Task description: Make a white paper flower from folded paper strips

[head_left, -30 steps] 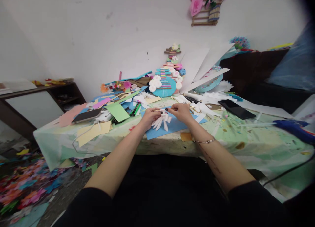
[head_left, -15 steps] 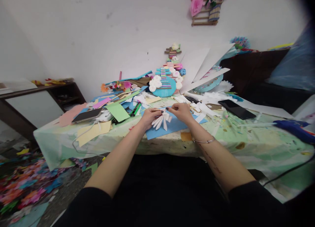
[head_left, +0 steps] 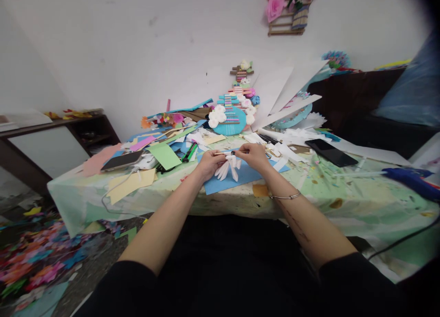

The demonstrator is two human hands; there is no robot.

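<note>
Between my hands, a white paper flower (head_left: 227,169) hangs with its narrow petals spread downward. My left hand (head_left: 209,164) is closed, pinching the flower's top from the left. My right hand (head_left: 253,155) is closed too, its thumb and fingertips pressed at the flower's upper right. Just what lies between the fingertips is too small to make out fully. Under the flower lies a sheet of blue paper (head_left: 220,186) on the table. White paper strips (head_left: 288,153) lie right beside my right hand.
A green cutter (head_left: 190,152) and green paper (head_left: 165,155) lie left, by a phone (head_left: 122,161). Another phone (head_left: 330,153) and a blue glue gun (head_left: 409,179) with a cord are on the right. A blue flower-decked guitar shape (head_left: 229,121) stands behind.
The white petals have swung slightly to the right and spread differently. Both hands stay in nearly the same place, still on the flower.
</note>
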